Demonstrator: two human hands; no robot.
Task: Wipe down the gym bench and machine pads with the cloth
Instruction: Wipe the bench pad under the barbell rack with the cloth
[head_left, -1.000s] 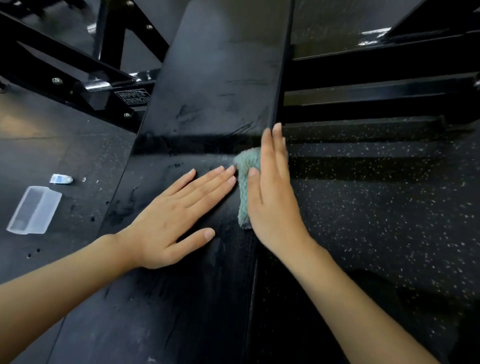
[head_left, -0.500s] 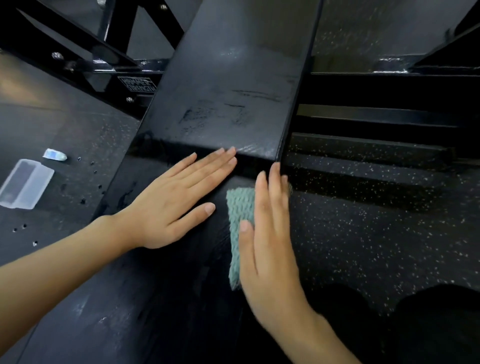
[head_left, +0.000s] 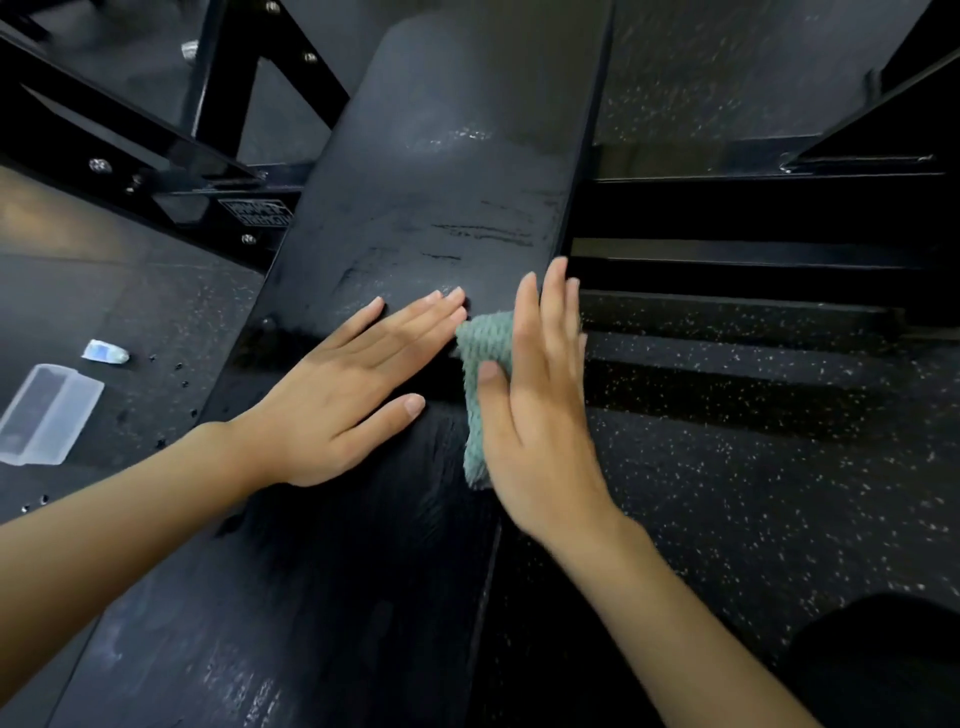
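A clear plastic box (head_left: 44, 415) lies on dark floor (head_left: 156, 291) — small tube (head_left: 105, 352) just beside.

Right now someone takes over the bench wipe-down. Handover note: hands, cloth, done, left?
Left hand flat on the bench, fingers straight, spanning the seam between pads.
Right hand presses the green cloth flat at the bench's right edge, by that seam.
Done: far pad shows wet streaks, likely wiped.
Left: near pad unclear; machine pads not in view.
Clear box lies on the floor, left.
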